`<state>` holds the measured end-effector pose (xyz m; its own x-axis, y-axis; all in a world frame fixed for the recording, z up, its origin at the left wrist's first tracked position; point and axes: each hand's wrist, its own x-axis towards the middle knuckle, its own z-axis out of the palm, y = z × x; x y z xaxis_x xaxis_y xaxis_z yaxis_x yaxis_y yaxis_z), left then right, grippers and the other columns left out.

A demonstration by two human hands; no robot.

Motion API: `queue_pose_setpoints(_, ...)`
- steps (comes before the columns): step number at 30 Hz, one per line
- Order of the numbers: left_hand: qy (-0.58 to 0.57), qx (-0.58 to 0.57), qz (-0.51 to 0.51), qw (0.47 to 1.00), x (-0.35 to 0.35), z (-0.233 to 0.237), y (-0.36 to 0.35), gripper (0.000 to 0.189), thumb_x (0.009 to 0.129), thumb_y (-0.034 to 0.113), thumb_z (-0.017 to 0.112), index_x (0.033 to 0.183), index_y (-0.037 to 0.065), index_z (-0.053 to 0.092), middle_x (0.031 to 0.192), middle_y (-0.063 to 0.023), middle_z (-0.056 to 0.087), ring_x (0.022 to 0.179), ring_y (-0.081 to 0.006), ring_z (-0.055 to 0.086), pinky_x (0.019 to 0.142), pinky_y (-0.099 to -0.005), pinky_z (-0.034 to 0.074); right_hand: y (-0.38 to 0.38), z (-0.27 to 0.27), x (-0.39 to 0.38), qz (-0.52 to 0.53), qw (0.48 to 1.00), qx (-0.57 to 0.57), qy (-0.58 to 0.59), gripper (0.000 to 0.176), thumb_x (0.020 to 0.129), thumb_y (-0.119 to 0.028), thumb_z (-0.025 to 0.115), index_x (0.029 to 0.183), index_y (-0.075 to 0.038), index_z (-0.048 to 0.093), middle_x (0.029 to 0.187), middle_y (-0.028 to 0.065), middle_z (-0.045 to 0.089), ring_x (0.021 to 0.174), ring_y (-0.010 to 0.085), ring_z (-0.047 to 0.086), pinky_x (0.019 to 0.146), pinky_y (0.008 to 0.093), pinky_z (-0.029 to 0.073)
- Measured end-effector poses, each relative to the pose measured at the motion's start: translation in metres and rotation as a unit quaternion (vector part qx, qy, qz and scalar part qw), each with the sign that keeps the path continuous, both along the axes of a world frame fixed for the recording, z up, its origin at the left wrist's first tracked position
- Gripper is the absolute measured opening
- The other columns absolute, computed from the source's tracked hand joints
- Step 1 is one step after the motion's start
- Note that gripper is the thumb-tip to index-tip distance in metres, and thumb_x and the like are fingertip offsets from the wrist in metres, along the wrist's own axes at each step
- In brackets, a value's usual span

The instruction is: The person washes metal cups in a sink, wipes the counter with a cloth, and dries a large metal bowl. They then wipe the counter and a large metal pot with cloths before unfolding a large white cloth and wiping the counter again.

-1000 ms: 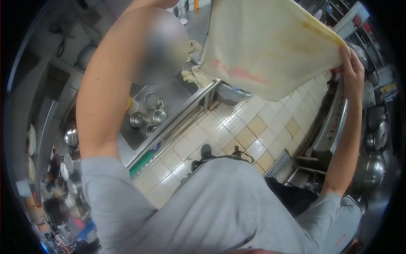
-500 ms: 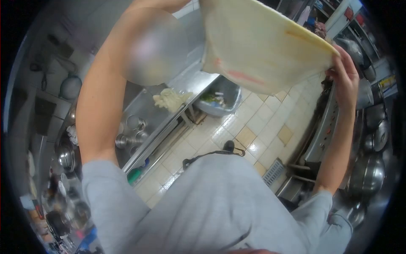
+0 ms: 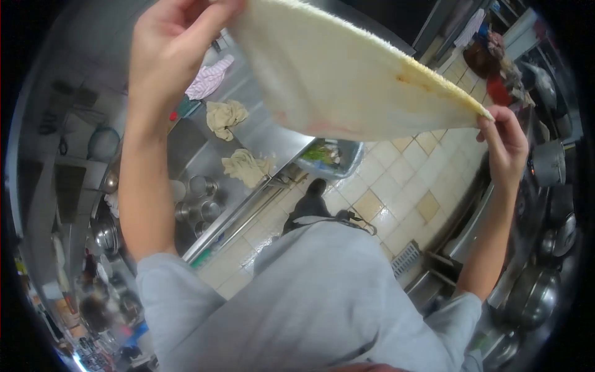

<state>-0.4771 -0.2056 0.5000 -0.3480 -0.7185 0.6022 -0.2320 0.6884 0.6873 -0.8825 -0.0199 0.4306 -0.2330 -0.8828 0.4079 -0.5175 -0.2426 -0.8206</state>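
Observation:
A pale yellow cloth [image 3: 328, 80] with reddish and brown stains hangs stretched between my two hands. My left hand [image 3: 170, 46] pinches its upper left corner, thumb against fingers. At the other end, my right hand [image 3: 505, 142] pinches the right corner between thumb and fingertips. The cloth's fuzzy top edge slants down from left to right, and its lower edge sags above the floor. Below my left hand, two crumpled yellowish cloths [image 3: 226, 118] lie on the metal counter [image 3: 279, 136], near a pink-striped cloth [image 3: 209, 77].
A grey tub [image 3: 353, 158] with green scraps stands on the tiled floor [image 3: 396, 186] beside the counter. Metal cups [image 3: 212, 209] sit in the counter's sink area. Pots [image 3: 548, 164] line the right side. A floor drain grate [image 3: 406, 259] lies near my feet.
My left hand has come into view, lower in the picture, with the cloth's left corner. The cloth's top edge now shows further along, and more of the counter is visible.

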Motion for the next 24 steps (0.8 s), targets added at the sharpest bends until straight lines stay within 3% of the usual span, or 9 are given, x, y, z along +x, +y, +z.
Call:
queue_pose_setpoints(8,0.032,0.200,-0.029,0.979,0.046,-0.078,-0.101,0.021,0.095,0.014,0.067,0.108,-0.003,0.069,0.096,-0.0040,0.070,0.087,-0.0091,0.063,0.079,-0.0225,0.049,-0.087,-0.035,0.054,-0.020,0.995,0.092,0.018,0.018,0.090,-0.017,0.075,0.091,-0.002,0.065,0.078,-0.0013,0.060,0.069,0.0048,0.055,0.059,0.0185,0.044)
queue_pose_setpoints(12,-0.011,0.265,-0.014,0.964,0.041,-0.124,-0.166,0.025,0.095,0.015,0.067,0.113,-0.003,0.068,0.099,-0.0030,0.069,0.089,-0.0086,0.060,0.082,-0.0232,0.047,-0.149,-0.066,0.058,-0.035,0.991,0.111,0.069,0.018,0.091,-0.020,0.073,0.093,-0.003,0.067,0.077,-0.0017,0.061,0.068,0.0048,0.055,0.058,0.0187,0.044)
queue_pose_setpoints(14,-0.003,0.268,-0.020,0.963,0.029,-0.134,-0.192,0.025,0.096,0.015,0.066,0.113,-0.003,0.068,0.099,-0.0038,0.069,0.092,-0.0094,0.061,0.084,-0.0234,0.047,-0.176,-0.074,0.058,-0.045,0.988,0.109,0.097,0.018,0.092,-0.021,0.073,0.095,-0.004,0.067,0.078,-0.0019,0.061,0.068,0.0048,0.055,0.057,0.0187,0.044)
queue_pose_setpoints(16,0.084,0.211,-0.037,0.973,0.022,-0.140,-0.213,0.025,0.096,0.015,0.066,0.114,-0.003,0.068,0.099,-0.0039,0.069,0.091,-0.0101,0.061,0.084,-0.0239,0.048,-0.199,-0.073,0.061,-0.075,0.995,0.045,0.052,0.018,0.093,-0.021,0.071,0.097,-0.004,0.068,0.079,-0.0019,0.062,0.069,0.0046,0.055,0.057,0.0186,0.044)
queue_pose_setpoints(20,0.091,0.208,-0.020,0.974,0.031,-0.144,-0.223,0.023,0.092,0.010,0.069,0.112,-0.001,0.070,0.099,-0.0028,0.070,0.091,-0.0079,0.062,0.084,-0.0224,0.047,-0.210,-0.080,0.062,-0.087,0.996,-0.004,0.024,0.016,0.094,-0.019,0.070,0.098,-0.004,0.068,0.082,-0.0017,0.063,0.069,0.0039,0.055,0.058,0.0184,0.044)
queue_pose_setpoints(22,0.028,0.189,-0.023,0.981,0.049,-0.169,-0.224,0.022,0.091,0.007,0.069,0.112,-0.001,0.070,0.105,-0.0068,0.072,0.100,-0.0121,0.064,0.090,-0.0268,0.048,-0.200,-0.099,0.064,-0.098,0.994,0.028,0.033,0.013,0.093,-0.016,0.070,0.098,-0.003,0.068,0.082,0.0001,0.063,0.070,0.0058,0.056,0.060,0.0203,0.045)
queue_pose_setpoints(24,-0.056,0.143,-0.043,0.987,0.063,-0.199,-0.213,0.022,0.089,0.004,0.069,0.111,0.002,0.071,0.108,-0.0113,0.072,0.111,-0.0190,0.064,0.096,-0.0335,0.048,-0.188,-0.129,0.071,-0.084,0.987,0.062,0.120,0.011,0.092,-0.012,0.071,0.096,-0.002,0.069,0.082,0.0027,0.063,0.072,0.0085,0.057,0.062,0.0231,0.046)
